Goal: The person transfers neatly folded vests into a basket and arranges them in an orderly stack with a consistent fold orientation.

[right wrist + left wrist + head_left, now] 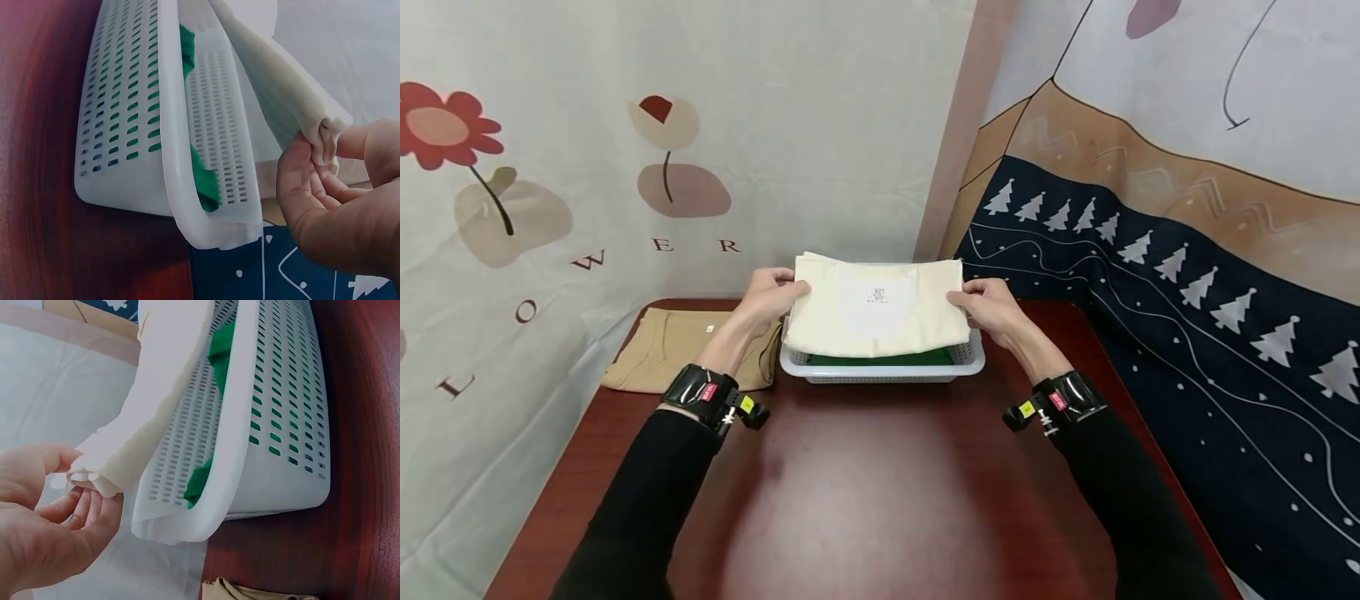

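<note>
A folded cream garment, perhaps a shirt, is held level above a white plastic basket. Its left end is pinched between the thumb and fingers of my left hand. My right hand pinches the opposite end the same way. Small dark print shows at the garment's middle. Inside the basket lies green cloth, seen over the rim and through the side holes. The right wrist view shows the garment's layered edge between thumb and fingers, raised over the basket's rim.
A folded tan garment lies on the dark red table, left of the basket. A pale printed curtain hangs behind the table. Dark blue cloth with white trees hangs along the right side.
</note>
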The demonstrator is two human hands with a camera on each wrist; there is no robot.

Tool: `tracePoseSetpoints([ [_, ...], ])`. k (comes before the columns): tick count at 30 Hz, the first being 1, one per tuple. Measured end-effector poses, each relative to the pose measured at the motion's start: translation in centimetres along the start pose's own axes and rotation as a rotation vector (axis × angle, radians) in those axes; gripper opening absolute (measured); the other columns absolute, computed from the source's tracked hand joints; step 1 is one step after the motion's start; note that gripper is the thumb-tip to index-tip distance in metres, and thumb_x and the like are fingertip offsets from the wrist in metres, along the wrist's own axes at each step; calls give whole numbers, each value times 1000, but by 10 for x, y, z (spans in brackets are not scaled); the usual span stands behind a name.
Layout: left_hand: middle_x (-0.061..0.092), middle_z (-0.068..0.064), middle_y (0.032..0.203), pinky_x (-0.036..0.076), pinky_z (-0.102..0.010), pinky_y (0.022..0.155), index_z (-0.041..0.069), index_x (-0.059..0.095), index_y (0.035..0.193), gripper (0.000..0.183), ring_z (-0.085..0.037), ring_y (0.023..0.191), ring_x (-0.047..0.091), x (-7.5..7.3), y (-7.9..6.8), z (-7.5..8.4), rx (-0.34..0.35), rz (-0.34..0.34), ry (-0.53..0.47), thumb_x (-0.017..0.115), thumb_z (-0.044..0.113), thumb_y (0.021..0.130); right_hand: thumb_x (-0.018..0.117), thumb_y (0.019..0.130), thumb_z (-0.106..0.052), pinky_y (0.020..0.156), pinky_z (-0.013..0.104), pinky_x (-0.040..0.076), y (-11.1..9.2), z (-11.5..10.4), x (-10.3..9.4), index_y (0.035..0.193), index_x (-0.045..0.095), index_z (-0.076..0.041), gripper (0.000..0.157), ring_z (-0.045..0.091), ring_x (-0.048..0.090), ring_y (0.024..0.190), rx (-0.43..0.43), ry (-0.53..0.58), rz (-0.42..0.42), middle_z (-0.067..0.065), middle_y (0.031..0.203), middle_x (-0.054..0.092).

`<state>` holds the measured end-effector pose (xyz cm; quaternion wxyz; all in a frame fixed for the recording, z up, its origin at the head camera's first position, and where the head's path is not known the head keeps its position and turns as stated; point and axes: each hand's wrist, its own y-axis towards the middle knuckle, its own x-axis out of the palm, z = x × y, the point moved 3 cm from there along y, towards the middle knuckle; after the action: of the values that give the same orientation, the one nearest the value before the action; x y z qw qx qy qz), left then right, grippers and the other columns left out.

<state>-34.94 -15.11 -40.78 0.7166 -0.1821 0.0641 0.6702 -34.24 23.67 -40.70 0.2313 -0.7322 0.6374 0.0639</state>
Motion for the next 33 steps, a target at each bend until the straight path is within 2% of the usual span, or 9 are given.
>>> tracePoseSetpoints([
  [4, 71, -24, 138, 59, -28, 92, -8, 65, 149, 51, -28, 119, 69, 3, 5, -3, 28, 49, 60, 69, 17, 104, 65, 114, -27, 87, 30, 61, 7, 1, 1, 141, 64, 6, 42, 23, 64, 105, 2, -51, 17, 16, 131, 61],
  [6, 72, -24, 137, 60, -29, 91, -8, 68, 146, 49, -29, 118, 70, 5, 6, -5, 39, 72, 108, 69, 17, 104, 65, 114, -25, 78, 26, 59, 9, 1, 3, 136, 67, 5, 38, 20, 65, 97, -6, -87, 32, 13, 122, 62],
  [10, 74, -23, 134, 60, -35, 94, -5, 72, 142, 44, -31, 119, 68, 8, 9, -8, 40, 113, 213, 70, 19, 105, 67, 112, -20, 69, 28, 52, 13, -1, 6, 110, 70, 1, 22, 15, 60, 77, -47, -155, 61, 3, 88, 61],
  [12, 75, -22, 131, 59, -37, 94, -4, 74, 139, 41, -31, 119, 67, 10, 10, -8, 46, 125, 262, 70, 20, 106, 67, 111, -19, 65, 30, 48, 14, -2, 8, 94, 66, -3, 23, 15, 54, 68, -71, -188, 70, -3, 71, 54],
  [14, 77, -23, 126, 58, -36, 90, -5, 77, 133, 38, -32, 116, 67, 12, 10, -7, 61, 139, 312, 69, 20, 106, 66, 110, -18, 62, 30, 45, 14, -3, 9, 83, 61, -6, 30, 16, 51, 64, -92, -223, 77, -5, 63, 48],
  [21, 83, -25, 118, 55, -31, 77, -4, 81, 109, 24, -30, 102, 72, 21, 17, -7, 93, 165, 418, 70, 16, 104, 66, 106, -17, 63, 28, 48, 19, -3, 12, 76, 65, -7, 32, 19, 58, 75, -101, -378, 122, 0, 73, 53],
  [25, 83, -22, 113, 56, -31, 74, -2, 80, 100, 19, -28, 97, 70, 29, 20, -8, 86, 164, 456, 70, 14, 104, 65, 107, -15, 56, 27, 42, 27, 0, 16, 63, 50, -13, 47, 13, 43, 60, -90, -462, 124, -4, 62, 37],
  [29, 75, -17, 97, 53, -31, 69, -1, 76, 93, 19, -27, 88, 65, 36, 21, -8, 104, 171, 513, 69, 12, 105, 62, 106, -11, 49, 26, 34, 33, 1, 23, 58, 37, -17, 54, 10, 28, 51, -80, -543, 121, -6, 57, 26],
  [33, 67, -15, 93, 56, -34, 71, 0, 69, 96, 14, -29, 88, 65, 44, 20, -8, 106, 171, 555, 68, 9, 106, 60, 103, -7, 49, 27, 39, 34, 0, 32, 62, 39, -16, 47, 13, 39, 51, -78, -626, 118, -3, 58, 35],
])
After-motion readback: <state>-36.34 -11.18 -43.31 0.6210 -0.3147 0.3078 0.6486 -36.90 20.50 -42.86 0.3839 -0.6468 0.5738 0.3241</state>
